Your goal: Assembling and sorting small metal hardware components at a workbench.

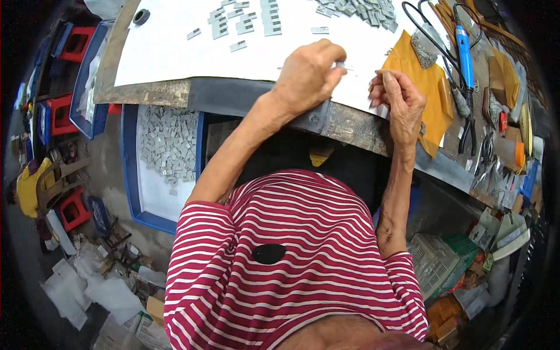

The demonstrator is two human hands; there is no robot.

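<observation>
Over the white sheet [157,52] near the bench's front edge, my left hand [309,76] is closed, thumb and forefinger pinching a small grey piece [342,66] that is mostly hidden. My right hand [401,102] is held a little to the right, beside the orange-yellow sheet [434,114]. Its thumb and forefinger are pressed together; whatever is between them is too small to make out. Ahead of my left hand, a single flat grey piece [319,30] lies apart from several short rows of similar pieces [245,27] and a loose heap [367,10].
A clear bag of tiny metal parts [424,48] rests on the orange-yellow sheet. To its right lie a blue corded tool [464,55] and black-handled pliers [468,137]. A blue tray [133,192] of grey pieces stands below the bench edge. A black ring [140,16] sits far left.
</observation>
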